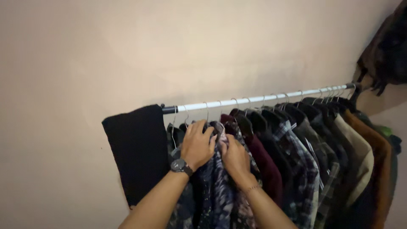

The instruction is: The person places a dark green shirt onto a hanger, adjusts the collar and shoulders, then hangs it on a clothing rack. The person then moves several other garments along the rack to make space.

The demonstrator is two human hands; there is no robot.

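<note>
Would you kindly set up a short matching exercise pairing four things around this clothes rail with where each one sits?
Things:
1. black cloth
2. wristwatch
3. maroon shirt
4. brown coat

Places:
A. near the rail's right end
B. draped over the rail's left end
C. on the left hand's wrist
D. just right of the right hand

Pairs: 1-B, 2-C, 3-D, 4-A

The left hand and right hand both grip a dark patterned shirt hanging on the white rail.
</note>
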